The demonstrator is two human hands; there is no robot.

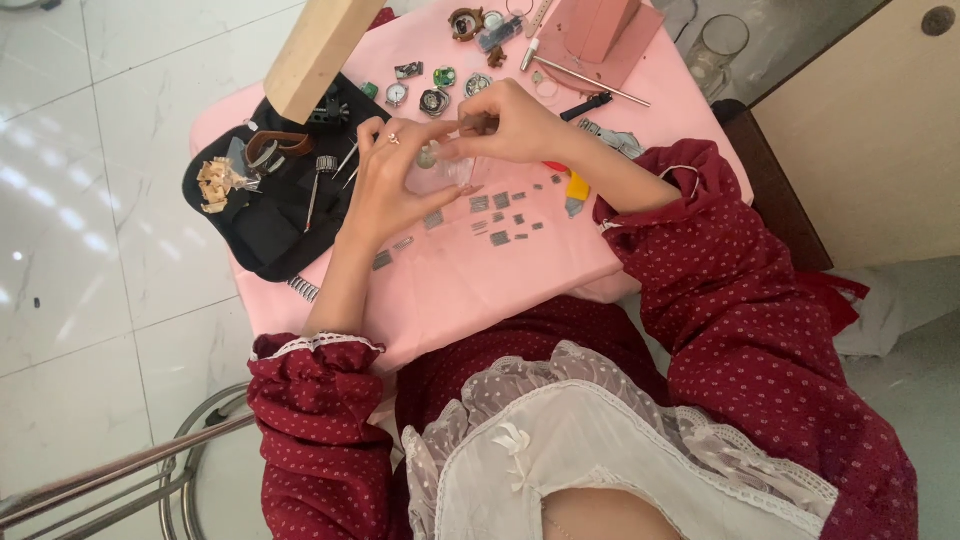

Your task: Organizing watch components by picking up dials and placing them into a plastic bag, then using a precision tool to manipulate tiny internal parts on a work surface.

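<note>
Head view, looking down: I am watching both hands meeting over the middle of the pink worktop [470, 280]. Left hand [385, 180] is cupping a small clear piece [437, 175], prob. a little plastic cup or bag, with fingers curled round it from the left. Right hand [510, 120] is closing on the same clear piece from above and right, fingertips pinching at its top edge; what else sits between the fingers is too small to tell. The clear piece is hovering just above the cloth, between the two hands, near the centre of the worktop.

Just below and right of the hands, small grey metal links [495, 215] are lying scattered in loose rows. Above the hands, several watch faces and cases [432, 95] are lying near the far edge. A black tool pouch [265, 215] is lying at the left, w/ thin tweezers-like tools [340, 165] on it and a tan bracelet piece [213, 185] at its left end. A pale wooden block [320, 45] is crossing the top left. A pink stand [600, 35] is sitting at the far side, a thin metal rod [590, 82] beside it. Both arms are wearing dark red dotted sleeves [720, 290].
</note>
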